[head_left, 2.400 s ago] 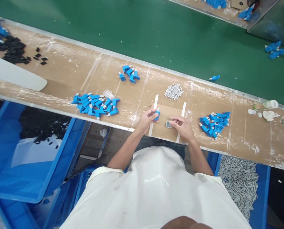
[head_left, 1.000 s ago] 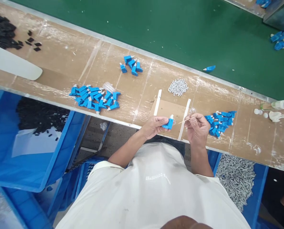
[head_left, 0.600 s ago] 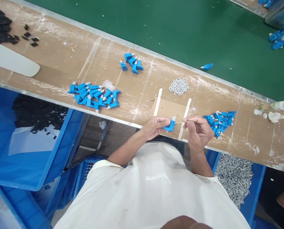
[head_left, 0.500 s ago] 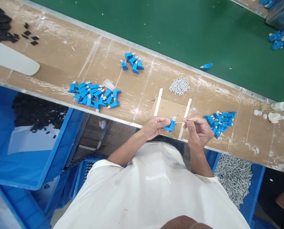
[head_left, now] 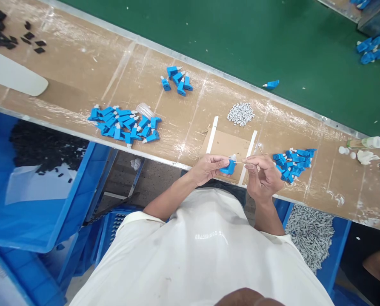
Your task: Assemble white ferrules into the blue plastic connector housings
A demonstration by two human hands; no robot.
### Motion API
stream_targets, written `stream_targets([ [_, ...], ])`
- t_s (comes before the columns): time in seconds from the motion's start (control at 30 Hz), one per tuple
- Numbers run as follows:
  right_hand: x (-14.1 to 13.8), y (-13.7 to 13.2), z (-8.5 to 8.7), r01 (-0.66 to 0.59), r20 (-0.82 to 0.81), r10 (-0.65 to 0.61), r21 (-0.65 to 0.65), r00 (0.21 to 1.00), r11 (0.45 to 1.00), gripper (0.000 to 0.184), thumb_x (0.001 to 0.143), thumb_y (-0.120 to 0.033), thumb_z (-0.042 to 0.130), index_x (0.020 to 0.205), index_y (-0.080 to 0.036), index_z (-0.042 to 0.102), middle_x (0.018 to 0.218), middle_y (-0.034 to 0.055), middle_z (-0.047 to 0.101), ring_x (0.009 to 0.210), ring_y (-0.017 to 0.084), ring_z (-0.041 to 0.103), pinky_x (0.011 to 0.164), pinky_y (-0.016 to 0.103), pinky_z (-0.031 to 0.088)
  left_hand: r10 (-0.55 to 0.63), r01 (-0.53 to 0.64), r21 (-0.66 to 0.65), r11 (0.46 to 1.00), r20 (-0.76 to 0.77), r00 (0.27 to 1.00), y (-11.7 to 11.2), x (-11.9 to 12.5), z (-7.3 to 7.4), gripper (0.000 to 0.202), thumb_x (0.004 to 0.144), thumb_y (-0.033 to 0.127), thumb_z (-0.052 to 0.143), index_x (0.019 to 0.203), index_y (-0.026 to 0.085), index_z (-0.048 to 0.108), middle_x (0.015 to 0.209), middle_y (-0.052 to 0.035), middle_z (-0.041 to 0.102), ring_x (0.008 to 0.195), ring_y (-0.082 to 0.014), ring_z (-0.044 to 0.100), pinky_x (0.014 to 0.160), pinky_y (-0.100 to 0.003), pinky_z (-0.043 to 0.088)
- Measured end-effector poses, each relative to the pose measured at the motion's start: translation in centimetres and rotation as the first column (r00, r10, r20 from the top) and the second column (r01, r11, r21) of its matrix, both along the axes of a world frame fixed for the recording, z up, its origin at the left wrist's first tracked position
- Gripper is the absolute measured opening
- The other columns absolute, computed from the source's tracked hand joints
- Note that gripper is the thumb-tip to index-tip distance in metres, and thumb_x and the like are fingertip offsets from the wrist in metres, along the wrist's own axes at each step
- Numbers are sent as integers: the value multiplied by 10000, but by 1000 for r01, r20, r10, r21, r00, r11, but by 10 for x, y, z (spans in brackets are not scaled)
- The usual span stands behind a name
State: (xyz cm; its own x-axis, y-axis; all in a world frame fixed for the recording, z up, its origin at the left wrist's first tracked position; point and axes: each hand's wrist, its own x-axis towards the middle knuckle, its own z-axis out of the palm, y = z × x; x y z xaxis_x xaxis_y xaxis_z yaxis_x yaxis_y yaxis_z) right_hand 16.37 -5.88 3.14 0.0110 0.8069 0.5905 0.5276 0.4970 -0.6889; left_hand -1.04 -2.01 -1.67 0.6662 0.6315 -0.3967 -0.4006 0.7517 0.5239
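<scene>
My left hand pinches a small blue plastic connector with a white tip over the near edge of the workbench. My right hand is closed on a thin stick whose end touches the connector's white tip. Both hands hover above a cardboard patch framed by two white strips. A heap of blue connectors lies just right of my right hand. A small pile of grey-white bits sits beyond the patch.
A larger heap of blue connectors and a small group lie to the left. Black parts sit far left. The green conveyor belt runs behind. Blue bins stand below the bench; a small bottle lies at right.
My hands rose off the patch and came together. My right hand picked up the thin stick and brought its end to the connector's white tip, where it has stayed for the last half second.
</scene>
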Motion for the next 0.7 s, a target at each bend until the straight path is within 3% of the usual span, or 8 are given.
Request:
stream_targets([
  [0.2, -3, 0, -2, 7, 7, -6, -14, 1000, 1000, 85, 976, -239, 631, 988, -271, 710, 834, 14, 759, 765, 205, 709, 713, 381, 573, -8, 7, 1, 1000, 4, 1000, 0, -2, -1, 542, 575, 514, 962, 852, 83, 784, 703, -30, 688, 627, -98, 622, 641, -222, 539],
  [0.37, -3, 2, -7, 116, -274, -151, -141, 950, 983, 119, 961, -368, 669, 936, -258, 705, 798, 13, 724, 696, 191, 680, 617, 344, 570, -10, 12, -38, 999, 38, 999, 2, -7, -7, 483, 630, 466, 950, 861, 78, 780, 742, -51, 720, 627, -101, 647, 645, -213, 552],
  [0.43, 2, 3, -13, 160, -303, -222, -216, 927, 963, 156, 953, -402, 673, 929, -253, 709, 820, 16, 717, 673, 179, 664, 591, 327, 558, -9, 13, -64, 998, 61, 998, 4, -10, -10, 403, 687, 402, 928, 857, 71, 775, 730, -58, 722, 623, -109, 667, 633, -205, 559],
  [0.5, 8, 5, -22, 171, -211, -235, -281, 949, 944, 175, 943, -413, 675, 911, -249, 726, 847, 24, 713, 722, 185, 666, 611, 327, 556, 7, 1, -96, 995, 78, 997, 7, -13, -15, 311, 744, 326, 890, 860, 63, 771, 729, -69, 727, 629, -121, 690, 618, -195, 568],
  [0.7, 18, 1, -52, 144, 89, -118, -400, 989, 905, 196, 955, -385, 632, 929, -253, 774, 896, 51, 709, 863, 221, 668, 706, 370, 560, 109, -91, -197, 976, 85, 990, 11, -18, -33, 163, 807, 201, 805, 860, 55, 755, 761, -87, 746, 608, -120, 705, 562, -155, 562],
])
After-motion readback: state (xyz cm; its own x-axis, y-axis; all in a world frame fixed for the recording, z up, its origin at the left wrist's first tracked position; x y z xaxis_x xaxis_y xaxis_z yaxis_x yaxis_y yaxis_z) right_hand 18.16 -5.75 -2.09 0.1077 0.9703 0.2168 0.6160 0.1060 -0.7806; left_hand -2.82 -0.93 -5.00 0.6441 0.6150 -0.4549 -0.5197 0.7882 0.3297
